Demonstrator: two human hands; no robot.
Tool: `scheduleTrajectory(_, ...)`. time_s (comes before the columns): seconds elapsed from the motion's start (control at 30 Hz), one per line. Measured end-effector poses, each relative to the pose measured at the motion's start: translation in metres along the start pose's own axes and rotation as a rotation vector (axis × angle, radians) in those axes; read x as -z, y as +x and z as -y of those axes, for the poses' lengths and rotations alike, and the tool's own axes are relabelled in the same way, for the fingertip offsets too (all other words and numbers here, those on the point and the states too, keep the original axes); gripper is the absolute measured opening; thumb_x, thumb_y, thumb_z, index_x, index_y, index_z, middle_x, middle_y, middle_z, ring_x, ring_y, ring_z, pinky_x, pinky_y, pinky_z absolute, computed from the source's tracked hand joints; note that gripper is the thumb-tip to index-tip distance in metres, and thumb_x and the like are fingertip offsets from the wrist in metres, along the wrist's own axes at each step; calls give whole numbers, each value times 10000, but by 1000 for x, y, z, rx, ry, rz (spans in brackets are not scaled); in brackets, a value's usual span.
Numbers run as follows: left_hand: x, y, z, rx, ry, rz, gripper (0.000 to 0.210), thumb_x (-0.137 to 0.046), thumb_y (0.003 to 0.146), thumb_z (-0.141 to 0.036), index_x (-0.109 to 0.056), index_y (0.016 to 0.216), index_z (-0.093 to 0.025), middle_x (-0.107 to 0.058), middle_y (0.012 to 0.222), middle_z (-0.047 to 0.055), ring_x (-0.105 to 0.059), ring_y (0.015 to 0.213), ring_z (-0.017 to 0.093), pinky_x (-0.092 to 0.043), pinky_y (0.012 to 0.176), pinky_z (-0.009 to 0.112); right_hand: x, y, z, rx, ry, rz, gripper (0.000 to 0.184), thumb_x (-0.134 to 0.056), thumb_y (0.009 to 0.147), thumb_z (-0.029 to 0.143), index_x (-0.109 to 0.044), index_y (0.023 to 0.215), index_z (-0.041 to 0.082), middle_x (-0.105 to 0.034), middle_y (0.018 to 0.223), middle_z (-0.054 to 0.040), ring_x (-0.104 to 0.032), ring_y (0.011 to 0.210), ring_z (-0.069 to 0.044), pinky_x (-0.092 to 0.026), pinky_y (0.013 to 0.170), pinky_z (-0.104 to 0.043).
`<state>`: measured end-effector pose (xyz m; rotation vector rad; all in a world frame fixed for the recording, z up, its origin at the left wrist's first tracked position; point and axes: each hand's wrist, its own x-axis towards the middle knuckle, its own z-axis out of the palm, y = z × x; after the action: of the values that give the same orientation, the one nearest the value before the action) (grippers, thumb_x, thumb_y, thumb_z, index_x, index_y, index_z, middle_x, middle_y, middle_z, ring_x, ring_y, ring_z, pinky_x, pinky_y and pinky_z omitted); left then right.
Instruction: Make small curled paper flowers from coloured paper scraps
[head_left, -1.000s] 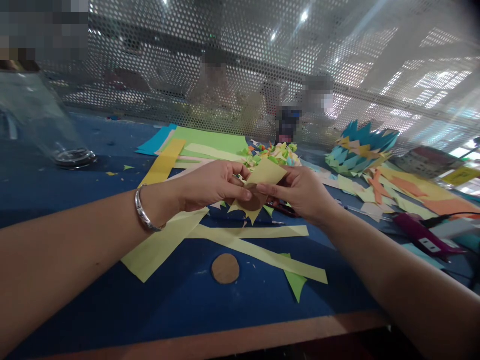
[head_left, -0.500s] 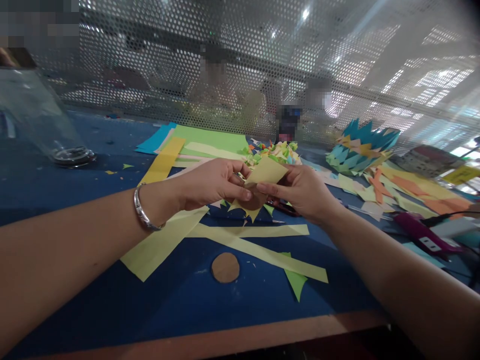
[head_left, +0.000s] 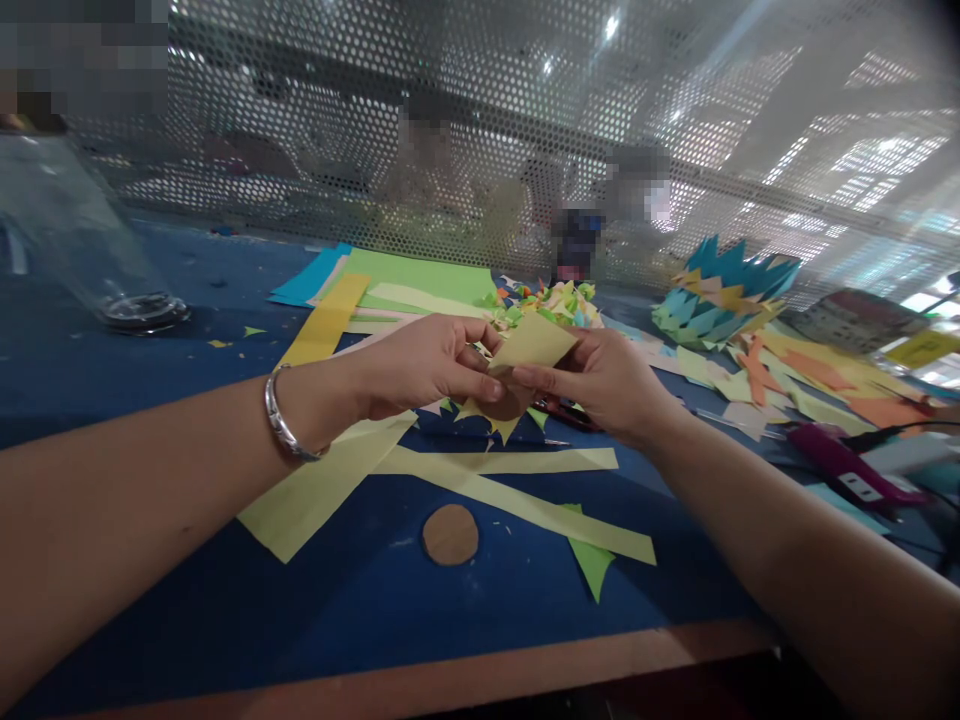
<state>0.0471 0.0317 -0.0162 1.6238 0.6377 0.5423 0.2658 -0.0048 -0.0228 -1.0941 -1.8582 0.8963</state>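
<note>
Evidently the risk lay in the grip itself: the paper piece (head_left: 534, 342) hung between two pinches above the blue table (head_left: 337, 620), with nothing seen propping it from below. If the left hand (head_left: 420, 368) and the right hand (head_left: 611, 380) pulled unevenly, the thin sheet might crease or tear, and pressure from a thumb could bend its points. A slackened pinch might also let the layers slip out of line; whether anything glued them could not be told. Should the piece drop, it would probably land near the pale strips (head_left: 540, 462), where its similar colour could make it harder to pick out.

Both hands were clamped on the piece, the left thumb and fingers closed at its left side, the right thumb pressed across its near face. It was held up in front of the wearer, beyond the brown disc (head_left: 450, 533) lying flat on the table.

In looks it was pale yellow and matte, with a smooth, tilted flap rising at the top and jagged points below. A rounded brown patch (head_left: 510, 405) showed between them, partly covered by the fingers, so how the layers joined was hidden.
</note>
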Motion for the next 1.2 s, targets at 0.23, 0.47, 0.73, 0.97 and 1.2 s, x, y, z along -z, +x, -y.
scheduleTrajectory(0.23, -3, 0, -2, -13, -33, -28, 265, -736, 736, -96, -597, 948, -177, -763, 764, 37, -692, 717, 156, -456, 705, 269, 0, -1, 1, -36, -17, 24, 291, -775, 807, 428, -757, 899, 152, -705, 740, -38, -592, 621, -152, -460, 543, -262)
scheduleTrajectory(0.47, -10, 2, -2, 60, -167, -154, 187, -780, 702, -113, -650, 827, -162, -724, 764, 44, -671, 689, 153, -459, 643, 263, -2, 0, 3, -19, -1, -35, 386, -787, 767, 511, -761, 959, 177, -741, 860, -63, -630, 717, -200, -493, 571, -293)
scheduleTrajectory(0.73, -8, 6, -2, -7, -169, -404, 160, -796, 698, -95, -643, 689, -143, -665, 685, 30, -582, 592, 114, -403, 573, 259, 25, -1, 3, 40, -484, -10, 244, -703, 855, 416, -692, 789, 182, -658, 677, -17, -550, 598, -142, -402, 572, -276)
scheduleTrajectory(0.97, -5, 9, 1, 2, -248, -541, 185, -793, 717, -95, -627, 776, -151, -689, 793, 50, -643, 683, 143, -430, 604, 267, 30, 1, -8, -69, -905, 309, 45, -677, 813, 240, -683, 812, 195, -694, 755, -41, -579, 646, -161, -362, 585, -268)
scheduleTrajectory(1.2, -8, 9, 1, 2, -300, -556, 195, -770, 749, -72, -594, 751, -156, -685, 792, 45, -646, 698, 138, -448, 646, 272, 29, 1, -1, -91, -659, 127, 167, -645, 865, 341, -651, 780, 198, -656, 639, -13, -560, 531, -142, -389, 559, -285)
